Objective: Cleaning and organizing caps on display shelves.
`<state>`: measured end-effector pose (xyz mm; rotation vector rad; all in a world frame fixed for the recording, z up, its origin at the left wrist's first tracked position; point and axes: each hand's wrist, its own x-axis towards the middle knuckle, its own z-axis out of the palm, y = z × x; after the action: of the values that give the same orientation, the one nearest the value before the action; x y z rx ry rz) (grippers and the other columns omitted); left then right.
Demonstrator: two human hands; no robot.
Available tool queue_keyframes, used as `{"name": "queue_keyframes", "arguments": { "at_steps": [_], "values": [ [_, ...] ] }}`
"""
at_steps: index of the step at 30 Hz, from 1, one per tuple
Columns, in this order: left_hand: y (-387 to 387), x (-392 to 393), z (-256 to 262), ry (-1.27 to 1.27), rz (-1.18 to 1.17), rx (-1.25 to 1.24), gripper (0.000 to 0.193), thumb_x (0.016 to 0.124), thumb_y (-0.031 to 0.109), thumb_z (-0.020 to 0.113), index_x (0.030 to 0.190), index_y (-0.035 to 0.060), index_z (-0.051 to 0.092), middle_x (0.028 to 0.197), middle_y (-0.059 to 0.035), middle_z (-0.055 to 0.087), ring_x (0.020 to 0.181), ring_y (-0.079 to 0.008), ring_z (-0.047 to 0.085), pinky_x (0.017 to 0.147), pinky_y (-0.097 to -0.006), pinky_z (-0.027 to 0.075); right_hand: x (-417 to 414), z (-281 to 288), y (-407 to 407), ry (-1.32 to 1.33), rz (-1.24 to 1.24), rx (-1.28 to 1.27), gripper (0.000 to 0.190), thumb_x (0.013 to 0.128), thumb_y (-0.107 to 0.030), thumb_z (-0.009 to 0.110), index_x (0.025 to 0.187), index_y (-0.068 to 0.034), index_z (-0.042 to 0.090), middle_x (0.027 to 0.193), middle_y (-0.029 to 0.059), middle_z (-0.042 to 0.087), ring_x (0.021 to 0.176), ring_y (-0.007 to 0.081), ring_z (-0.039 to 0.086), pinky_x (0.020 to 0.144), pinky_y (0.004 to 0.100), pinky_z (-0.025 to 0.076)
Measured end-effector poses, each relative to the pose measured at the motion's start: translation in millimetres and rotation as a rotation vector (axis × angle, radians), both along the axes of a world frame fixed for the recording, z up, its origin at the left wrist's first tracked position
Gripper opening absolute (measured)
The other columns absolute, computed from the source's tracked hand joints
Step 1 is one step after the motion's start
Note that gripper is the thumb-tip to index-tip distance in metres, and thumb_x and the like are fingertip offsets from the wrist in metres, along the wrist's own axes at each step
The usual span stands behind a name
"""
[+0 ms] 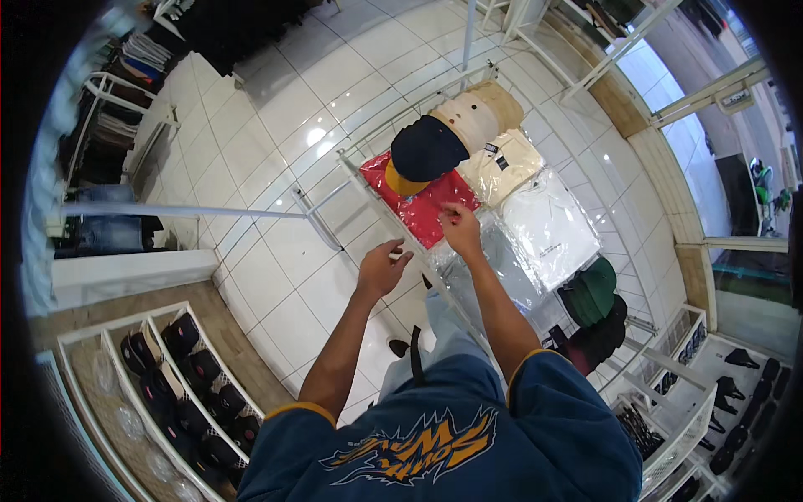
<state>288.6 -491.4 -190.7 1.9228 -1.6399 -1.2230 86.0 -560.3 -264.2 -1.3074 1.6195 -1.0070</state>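
Note:
My right hand [461,227] hovers over or rests on the edge of a red folded garment in clear plastic [430,210]; contact is hard to tell. Its fingers are slightly curled and nothing shows in them. To the left, my left hand [381,268] hangs beside the rack's near rail, thumb and fingers apart. A dark navy cap with a yellow brim [428,150] sits on the red pack. Beyond it is a row of cream and tan caps [473,116]. Bagged folded shirts lie alongside: cream [504,166], white [552,226] and grey [502,260].
Green caps [590,292] and dark caps [599,336] sit at the rack's right end. The white wire rack [361,172] has a raised rim. A cap shelf [147,320] stands lower left, a display unit [687,427] lower right. A metal-legged stand [317,219] is on the tiled floor.

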Motion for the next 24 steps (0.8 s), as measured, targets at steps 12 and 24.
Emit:
{"name": "queue_keyframes", "arguments": {
  "at_steps": [12,24],
  "values": [
    [-181.3,-14.5,-115.7,-0.218,-0.144,-0.294,0.079,0.088,0.016,0.07,0.156,0.0067,0.031,0.143,-0.0251,0.053,0.128,-0.0396,0.057,0.104,-0.0426,0.048,32.6,-62.8,-113.5,0.379,0.11,-0.206,0.06,0.079,-0.019,0.077,0.133,-0.008,0.054,0.125,0.014,0.057,0.118,0.0372,0.052,0.102,0.0472,0.044],
    [-156.0,-9.2,-88.7,-0.093,-0.006,-0.088,0.09,0.085,-0.002,0.067,0.16,0.0162,0.023,0.148,-0.0254,0.049,0.132,-0.0403,0.053,0.104,-0.0411,0.049,32.7,-68.4,-99.5,-0.087,0.284,-0.017,0.021,0.091,-0.011,0.066,0.111,-0.006,0.061,0.114,0.0158,0.063,0.11,0.0392,0.058,0.096,0.0511,0.044]
  ]
}}
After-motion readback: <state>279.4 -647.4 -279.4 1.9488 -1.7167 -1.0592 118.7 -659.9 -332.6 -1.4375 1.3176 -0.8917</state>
